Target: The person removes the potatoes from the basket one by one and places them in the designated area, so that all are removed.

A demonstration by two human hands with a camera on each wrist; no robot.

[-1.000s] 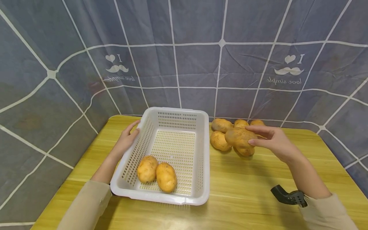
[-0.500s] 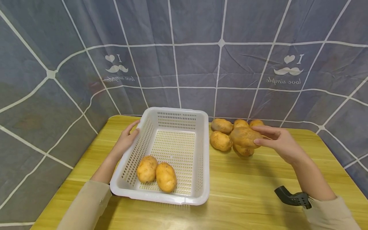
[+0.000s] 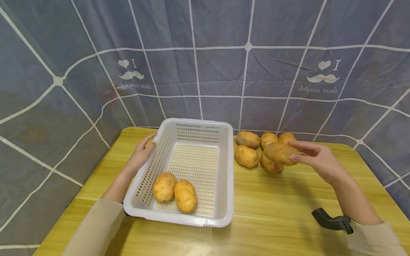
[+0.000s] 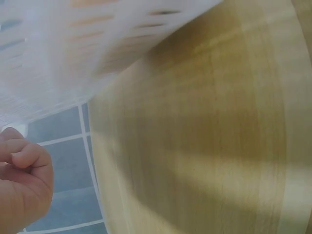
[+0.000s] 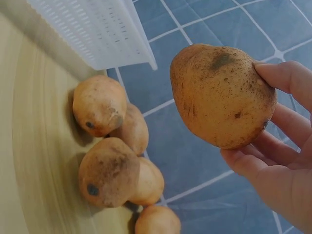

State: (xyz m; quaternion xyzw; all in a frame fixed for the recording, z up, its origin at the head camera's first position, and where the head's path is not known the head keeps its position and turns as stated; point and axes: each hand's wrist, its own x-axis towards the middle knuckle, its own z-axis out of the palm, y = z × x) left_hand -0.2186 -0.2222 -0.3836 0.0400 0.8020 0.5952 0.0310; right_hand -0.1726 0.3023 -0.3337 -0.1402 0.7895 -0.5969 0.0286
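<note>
In the head view my right hand [image 3: 325, 163] pinches a brownish potato [image 3: 279, 153] by its right end, raised over the group on the table. The right wrist view shows the thumb and fingers around the end of this held potato [image 5: 219, 95], which has dark spots. My left hand [image 3: 141, 154] grips the left rim of a white perforated plastic basket [image 3: 226, 170]. Two potatoes lie side by side at the near end inside; one is the left potato [image 3: 164, 186], the other the right potato [image 3: 185, 196]. Curled fingers of the left hand [image 4: 24, 180] show in the left wrist view.
Several potatoes [image 3: 246, 156] sit close together on the wooden table [image 3: 262, 213], right of the basket and near the back edge. A grey-blue curtain [image 3: 221, 71] with white lines hangs behind and at the sides. A black strap [image 3: 333, 222] is around the right wrist.
My right hand has moved a little to the right with the potato, uncovering more of the potatoes behind it. The left hand and basket have stayed in place.
</note>
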